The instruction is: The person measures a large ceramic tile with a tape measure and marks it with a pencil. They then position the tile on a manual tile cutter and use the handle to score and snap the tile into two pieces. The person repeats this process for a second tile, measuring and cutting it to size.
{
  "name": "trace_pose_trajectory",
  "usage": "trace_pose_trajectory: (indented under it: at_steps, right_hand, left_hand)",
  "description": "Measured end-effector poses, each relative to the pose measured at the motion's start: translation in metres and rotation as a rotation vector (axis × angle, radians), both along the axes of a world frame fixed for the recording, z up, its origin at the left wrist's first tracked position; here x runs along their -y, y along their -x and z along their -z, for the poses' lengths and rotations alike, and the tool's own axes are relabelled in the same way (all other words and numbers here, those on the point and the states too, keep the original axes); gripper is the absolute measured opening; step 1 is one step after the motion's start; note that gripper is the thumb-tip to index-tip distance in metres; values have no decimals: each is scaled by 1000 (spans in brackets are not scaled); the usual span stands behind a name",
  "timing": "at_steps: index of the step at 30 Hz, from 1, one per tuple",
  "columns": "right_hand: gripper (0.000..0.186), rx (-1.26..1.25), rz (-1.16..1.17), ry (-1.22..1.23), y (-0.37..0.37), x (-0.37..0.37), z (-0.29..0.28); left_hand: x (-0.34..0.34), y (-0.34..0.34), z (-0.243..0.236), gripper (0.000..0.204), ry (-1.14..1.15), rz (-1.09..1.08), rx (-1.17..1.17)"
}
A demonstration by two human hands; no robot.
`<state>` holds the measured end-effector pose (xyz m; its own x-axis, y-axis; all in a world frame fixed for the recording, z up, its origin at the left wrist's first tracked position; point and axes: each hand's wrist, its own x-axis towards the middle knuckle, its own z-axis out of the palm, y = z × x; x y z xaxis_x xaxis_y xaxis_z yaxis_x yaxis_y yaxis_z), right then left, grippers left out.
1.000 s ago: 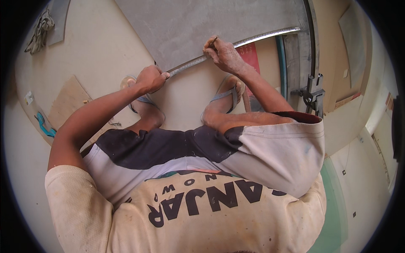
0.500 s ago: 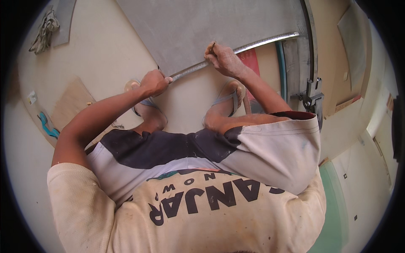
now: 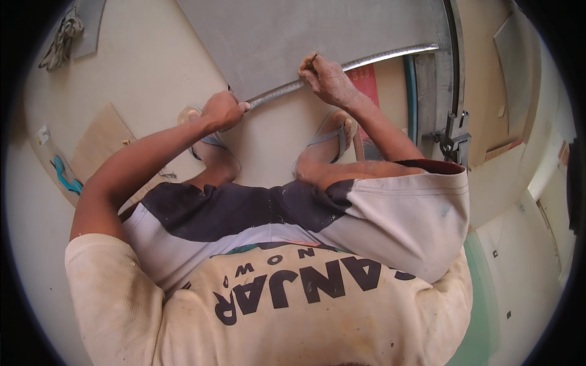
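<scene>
A large grey slab [image 3: 287, 27] lies ahead of me, a silvery metal measuring strip [image 3: 390, 51] running along its near edge. My left hand [image 3: 224, 111] is closed on the strip near the slab's left corner, thumb on it. My right hand [image 3: 331, 82] is at the strip farther right, fingers pinched on a small dark thin object [image 3: 313, 60], perhaps a marker or pencil; I cannot make out which. Beneath the strip, to the right of that hand, a red sheet [image 3: 369, 91] shows. My sandalled feet stand just below the slab.
A metal rail [image 3: 455, 73] with a black-and-steel clamp [image 3: 452, 140] borders the slab on the right. Gloves or rags [image 3: 61, 39] lie at upper left, a teal tool [image 3: 66, 174] and brown board [image 3: 97, 146] at left. A pale green sheet [image 3: 476, 323] is at lower right.
The view has shifted slightly down and back up. Both hands stay on the strip in much the same places, with only small shifts.
</scene>
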<state>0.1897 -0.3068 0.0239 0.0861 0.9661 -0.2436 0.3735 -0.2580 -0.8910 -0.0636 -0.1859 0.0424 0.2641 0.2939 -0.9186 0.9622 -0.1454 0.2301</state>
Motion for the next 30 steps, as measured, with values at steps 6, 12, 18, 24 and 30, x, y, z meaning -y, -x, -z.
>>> trace_pose_trajectory:
  at_steps: [6,12,18,24,30]
  right_hand:
    - [11,38,-35,-40,-4,-8,0]
    - [12,48,-90,-2,-2,-1,-1]
    - [12,32,-13,-1,-4,-5,0]
    - [12,14,-21,34,0,-4,0]
    - [11,57,-57,64,-3,-1,-6]
  left_hand:
    - [-3,0,2,41,12,50,-3]
    - [0,-1,0,44,41,-6,-27]
    - [1,1,1,42,-24,38,20]
    - [4,6,6,41,-49,35,47]
    - [4,3,7,40,-64,47,25]
